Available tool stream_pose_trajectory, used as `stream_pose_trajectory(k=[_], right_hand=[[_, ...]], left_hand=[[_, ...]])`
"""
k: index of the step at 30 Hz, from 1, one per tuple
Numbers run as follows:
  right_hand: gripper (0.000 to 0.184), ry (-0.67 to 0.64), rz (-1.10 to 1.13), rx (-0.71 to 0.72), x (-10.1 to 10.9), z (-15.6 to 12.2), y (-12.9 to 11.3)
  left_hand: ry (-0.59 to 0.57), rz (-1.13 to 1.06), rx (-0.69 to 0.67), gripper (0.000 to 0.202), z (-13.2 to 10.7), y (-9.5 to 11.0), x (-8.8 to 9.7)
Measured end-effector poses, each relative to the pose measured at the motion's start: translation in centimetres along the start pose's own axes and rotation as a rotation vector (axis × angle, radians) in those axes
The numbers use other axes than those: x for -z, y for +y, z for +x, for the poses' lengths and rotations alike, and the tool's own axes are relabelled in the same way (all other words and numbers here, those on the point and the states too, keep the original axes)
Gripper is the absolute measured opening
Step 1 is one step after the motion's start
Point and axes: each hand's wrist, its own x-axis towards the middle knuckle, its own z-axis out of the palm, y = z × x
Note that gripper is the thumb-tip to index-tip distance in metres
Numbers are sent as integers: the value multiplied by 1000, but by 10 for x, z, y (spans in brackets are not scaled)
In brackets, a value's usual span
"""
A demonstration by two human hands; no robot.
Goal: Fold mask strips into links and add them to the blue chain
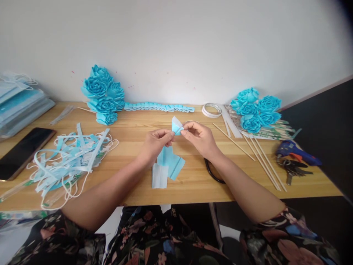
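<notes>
Two hands (pixel 159 141) (pixel 200 139) pinch blue fabric (pixel 177 128) — the tape roll (pixel 211 115) bears illegible print (pixel 216 107)

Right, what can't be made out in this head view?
In the head view:
- Blue piece: left hand and right hand cover parts of its edges.
- Black loop: right forearm hides the rest.
- Mask stack: cut off by the left edge.
- Tape roll: any print is too small.

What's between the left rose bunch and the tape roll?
Head view: a pleated blue strip lies between the left rose bunch and tape roll.
</notes>
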Motion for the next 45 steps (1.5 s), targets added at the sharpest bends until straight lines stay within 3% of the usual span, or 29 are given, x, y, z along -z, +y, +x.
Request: stream_pose_trajectory(k=[8, 13, 21, 27, 39, 45], right_hand=[[15, -26, 116, -38, 0, 0, 1], [7, -10, 11, 14, 0, -2, 2], [19, -10, -35, 2, 2, -2, 3], [16, 0, -7, -3, 0, -1, 3], [18, 15, 27, -43, -2, -2, -5], [18, 11, 10, -21, -2, -3, -4]], left_hand=[[18, 47, 30, 22, -1, 4, -2], [23, 69, 32, 23, 0, 2, 0], [31, 140, -8, 23, 0, 1, 0], [9, 188, -27, 23, -1, 1, -2], [-46, 80, -46, 35, 0, 1, 0], [-64, 84, -34, 26, -1, 1, -1]])
